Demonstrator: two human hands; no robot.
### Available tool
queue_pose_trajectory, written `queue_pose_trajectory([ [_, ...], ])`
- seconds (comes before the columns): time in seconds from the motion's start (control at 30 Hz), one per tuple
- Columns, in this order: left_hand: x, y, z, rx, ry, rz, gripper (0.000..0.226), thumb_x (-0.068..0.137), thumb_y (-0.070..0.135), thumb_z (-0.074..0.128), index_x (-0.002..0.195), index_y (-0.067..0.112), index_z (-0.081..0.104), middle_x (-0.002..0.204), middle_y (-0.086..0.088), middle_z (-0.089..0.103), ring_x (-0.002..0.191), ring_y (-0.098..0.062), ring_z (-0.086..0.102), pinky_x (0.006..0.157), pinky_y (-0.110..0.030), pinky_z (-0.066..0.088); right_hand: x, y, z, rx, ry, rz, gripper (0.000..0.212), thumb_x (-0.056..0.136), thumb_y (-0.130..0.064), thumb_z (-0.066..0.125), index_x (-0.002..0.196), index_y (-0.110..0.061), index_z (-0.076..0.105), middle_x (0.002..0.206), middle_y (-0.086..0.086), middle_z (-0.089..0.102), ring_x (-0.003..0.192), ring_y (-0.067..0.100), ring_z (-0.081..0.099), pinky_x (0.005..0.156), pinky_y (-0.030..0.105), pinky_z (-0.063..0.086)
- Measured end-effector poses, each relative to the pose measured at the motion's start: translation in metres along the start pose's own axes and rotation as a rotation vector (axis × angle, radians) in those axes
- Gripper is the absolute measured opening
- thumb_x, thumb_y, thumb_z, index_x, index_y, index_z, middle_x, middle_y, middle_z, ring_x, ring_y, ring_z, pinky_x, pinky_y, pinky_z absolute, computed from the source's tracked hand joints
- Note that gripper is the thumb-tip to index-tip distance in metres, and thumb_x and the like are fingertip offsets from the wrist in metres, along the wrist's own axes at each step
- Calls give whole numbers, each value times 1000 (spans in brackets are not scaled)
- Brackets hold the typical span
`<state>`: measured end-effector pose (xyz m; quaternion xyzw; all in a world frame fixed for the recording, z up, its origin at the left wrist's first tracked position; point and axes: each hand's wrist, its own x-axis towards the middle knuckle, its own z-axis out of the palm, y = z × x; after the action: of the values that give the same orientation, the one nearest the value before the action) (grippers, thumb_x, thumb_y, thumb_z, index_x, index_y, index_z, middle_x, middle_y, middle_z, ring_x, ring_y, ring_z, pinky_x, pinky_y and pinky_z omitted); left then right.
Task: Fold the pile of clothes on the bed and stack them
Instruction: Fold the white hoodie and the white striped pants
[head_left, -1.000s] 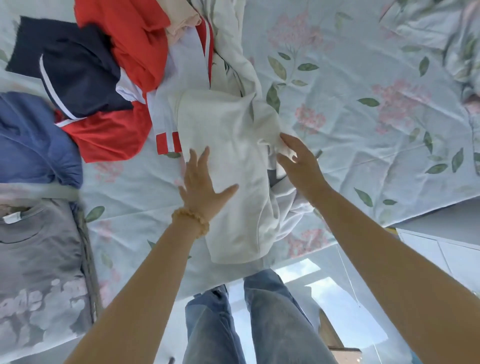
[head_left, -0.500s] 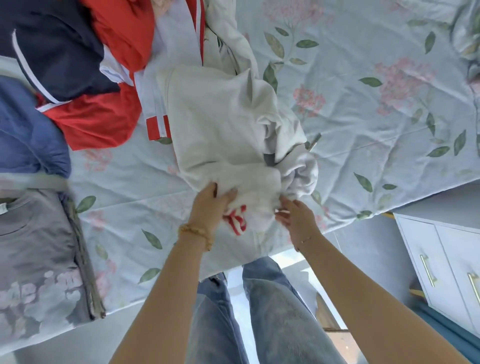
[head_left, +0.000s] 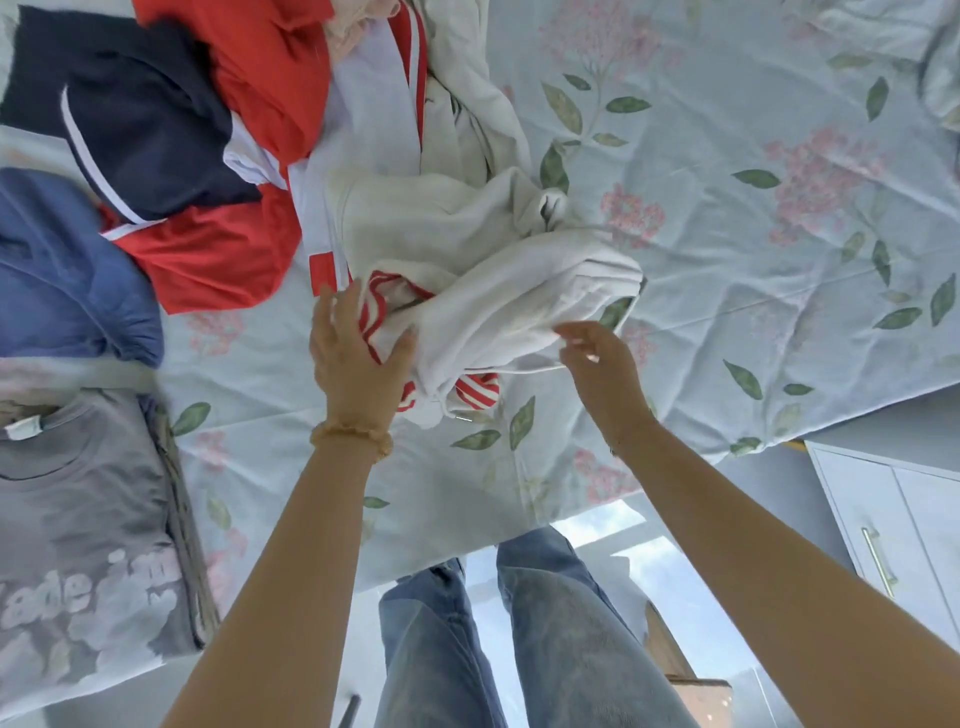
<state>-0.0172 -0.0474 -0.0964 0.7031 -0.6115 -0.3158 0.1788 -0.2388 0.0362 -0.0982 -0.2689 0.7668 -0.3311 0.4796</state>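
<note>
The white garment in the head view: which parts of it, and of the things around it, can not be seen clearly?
- White garment: bunched, so its shape stays unclear; the left hand covers its near edge.
- Grey T-shirt: cut off by the left edge, print only partly readable.
- Clothes pile: cut off by the top edge, pieces overlap.
- Right hand: blurred; grip unclear.

Both arms outstretched — left hand (head_left: 358, 358) and right hand (head_left: 597, 364), fingers relaxed.
</note>
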Motion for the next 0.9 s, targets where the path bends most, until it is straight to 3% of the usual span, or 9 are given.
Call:
queue_pose_trajectory([
  [0.1,14,-2,4,25,-171,35,56,91,39,62,140,18,45,135,-8,53,125,-27,47,103,-37,39,-15,23,12,33,-103,214,15,94,-13,59,105,-14,68,96,-1,67,87,13,60,80,19,48],
  [0.17,26,-1,2,32,-215,-2,35,97,37,54,123,14,58,112,-4,63,108,-26,56,86,-24,39,-24,27,25,90,-229,249,18,94,-24,62,111,-17,67,105,-2,68,101,15,63,90,24,50],
  [0.3,19,3,-7,-120,-333,-100,26,101,34,46,103,15,64,88,2,64,83,-18,58,64,-12,38,-38,16,61,400,-359,295,29,89,-36,68,116,-26,59,111,-7,70,101,8,68,86,24,55],
  [0.37,0,2,-12,-300,-361,-237,27,101,37,46,105,18,65,97,2,69,92,-16,63,76,-17,48,-41,10,77,585,-273,413,42,88,-35,69,125,-18,56,117,2,70,106,18,68,92,37,56],
  [0.47,-30,1,-23,-707,-321,-485,31,100,39,48,117,19,65,113,-3,71,106,-19,66,93,-35,52,-47,5,84,716,4,522,34,89,-32,69,113,-10,61,110,8,71,101,23,69,88,36,57],
  [0.57,-50,-2,-41,-985,-203,-595,30,100,38,47,117,21,65,111,0,72,99,-15,69,82,-31,57,-63,-1,64,772,192,486,31,92,-30,66,115,-9,63,107,8,72,98,23,69,84,33,58],
  [0.7,-74,4,-70,-1017,-119,-617,30,100,38,48,118,20,63,111,-1,71,95,-13,70,68,-24,56,-100,-25,14,805,325,313,17,94,-20,63,107,-8,64,92,1,74,82,10,72,64,19,56],
  [0.8,-96,30,-92,-949,-282,-595,28,99,37,50,114,17,62,111,-8,69,100,-22,68,75,-32,56,-132,-63,-15,837,290,183,18,96,-20,60,108,-7,64,96,5,73,88,13,71,71,22,57],
  [0.9,-121,61,-118,-778,-480,-453,22,99,37,48,101,21,61,101,-4,69,91,-17,68,62,-22,55,-163,-116,-39,823,245,83,19,96,-22,61,97,-3,62,88,7,72,83,16,72,68,24,58],
])
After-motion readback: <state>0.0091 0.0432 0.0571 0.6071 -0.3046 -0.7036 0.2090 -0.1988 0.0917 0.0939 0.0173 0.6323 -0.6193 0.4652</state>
